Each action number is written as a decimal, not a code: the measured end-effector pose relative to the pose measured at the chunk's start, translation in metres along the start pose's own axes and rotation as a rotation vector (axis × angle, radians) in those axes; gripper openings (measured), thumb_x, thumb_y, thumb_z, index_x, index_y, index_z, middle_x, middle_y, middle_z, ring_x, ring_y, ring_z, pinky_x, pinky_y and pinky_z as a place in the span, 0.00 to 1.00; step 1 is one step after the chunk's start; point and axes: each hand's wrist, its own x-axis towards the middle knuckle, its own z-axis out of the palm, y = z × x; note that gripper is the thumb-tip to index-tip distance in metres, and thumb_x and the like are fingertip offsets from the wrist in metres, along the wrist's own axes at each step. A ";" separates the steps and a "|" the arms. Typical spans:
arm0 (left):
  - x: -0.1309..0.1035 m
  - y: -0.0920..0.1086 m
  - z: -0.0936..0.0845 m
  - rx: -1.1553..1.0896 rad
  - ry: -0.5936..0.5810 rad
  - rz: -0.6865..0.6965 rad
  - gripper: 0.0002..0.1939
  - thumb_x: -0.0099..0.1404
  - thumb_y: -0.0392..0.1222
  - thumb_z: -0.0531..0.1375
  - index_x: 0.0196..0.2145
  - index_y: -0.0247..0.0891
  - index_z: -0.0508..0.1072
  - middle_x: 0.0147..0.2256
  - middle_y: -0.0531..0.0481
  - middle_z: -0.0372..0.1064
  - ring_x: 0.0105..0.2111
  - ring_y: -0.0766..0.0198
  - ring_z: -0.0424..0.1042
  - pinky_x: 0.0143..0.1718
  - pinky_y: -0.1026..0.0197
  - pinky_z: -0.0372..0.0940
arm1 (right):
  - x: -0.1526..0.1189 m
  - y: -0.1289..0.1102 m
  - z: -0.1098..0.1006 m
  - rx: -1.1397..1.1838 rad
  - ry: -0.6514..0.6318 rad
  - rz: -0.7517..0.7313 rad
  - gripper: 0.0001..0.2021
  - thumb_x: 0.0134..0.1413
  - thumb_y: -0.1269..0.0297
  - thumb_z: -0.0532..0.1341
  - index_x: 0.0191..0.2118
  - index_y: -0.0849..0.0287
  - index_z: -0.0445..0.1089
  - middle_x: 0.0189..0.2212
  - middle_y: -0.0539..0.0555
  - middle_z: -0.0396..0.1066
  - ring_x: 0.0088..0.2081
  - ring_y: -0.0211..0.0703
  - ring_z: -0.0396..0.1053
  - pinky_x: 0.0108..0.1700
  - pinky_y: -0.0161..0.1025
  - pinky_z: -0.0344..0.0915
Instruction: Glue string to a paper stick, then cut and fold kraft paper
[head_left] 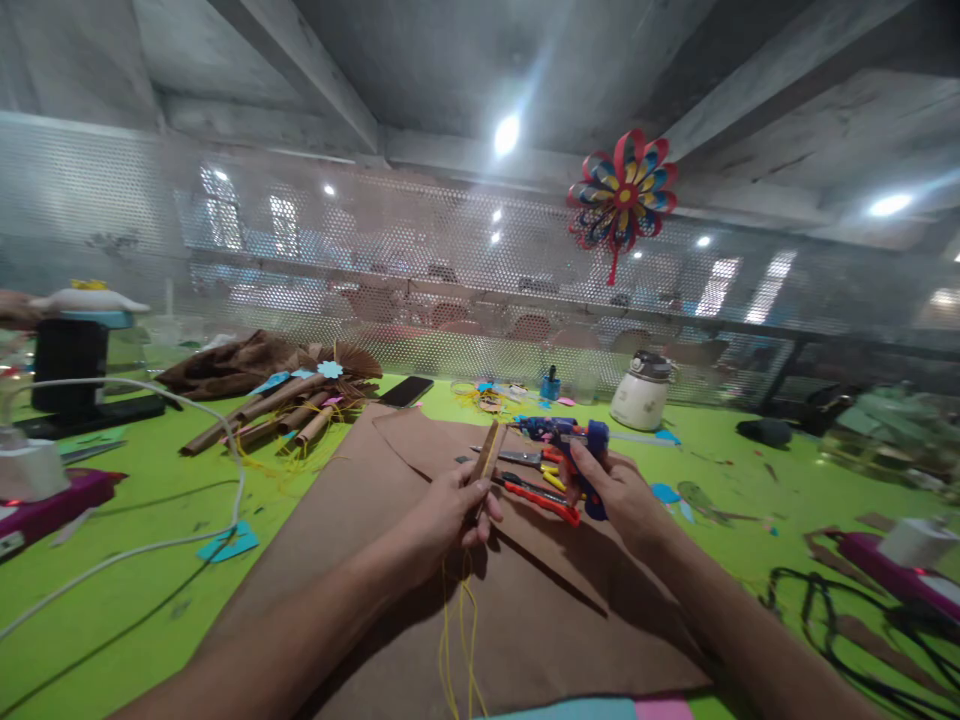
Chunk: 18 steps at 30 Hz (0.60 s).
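Forearms nearest; left fingers clamp brown strip, right fingers wrap glue gun.

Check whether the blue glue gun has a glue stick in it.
Yes, apparently in: a pale stick juts from the back of the blue glue gun, held in the right hand.

Not possible to read any text, label, brand, number or sign here. On the white flask, only faint marks, too small and blurred to tell if lettering or picture. On the blue glue gun and the red cutter, also too small and blurred to make out any word.
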 end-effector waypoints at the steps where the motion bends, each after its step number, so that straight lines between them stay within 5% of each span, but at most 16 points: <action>1: 0.000 0.000 0.000 -0.003 0.005 0.000 0.05 0.66 0.40 0.54 0.35 0.36 0.65 0.25 0.51 0.67 0.16 0.75 0.58 0.17 0.70 0.47 | 0.000 0.000 0.000 0.004 -0.001 -0.001 0.28 0.50 0.36 0.57 0.24 0.60 0.67 0.18 0.51 0.66 0.22 0.38 0.63 0.28 0.36 0.62; 18: 0.001 0.001 -0.002 -0.073 0.010 -0.016 0.07 0.66 0.40 0.55 0.40 0.36 0.65 0.25 0.52 0.67 0.16 0.75 0.57 0.17 0.70 0.45 | -0.002 -0.002 0.000 -0.061 -0.078 -0.014 0.27 0.55 0.39 0.54 0.22 0.60 0.66 0.16 0.51 0.64 0.20 0.37 0.62 0.26 0.35 0.60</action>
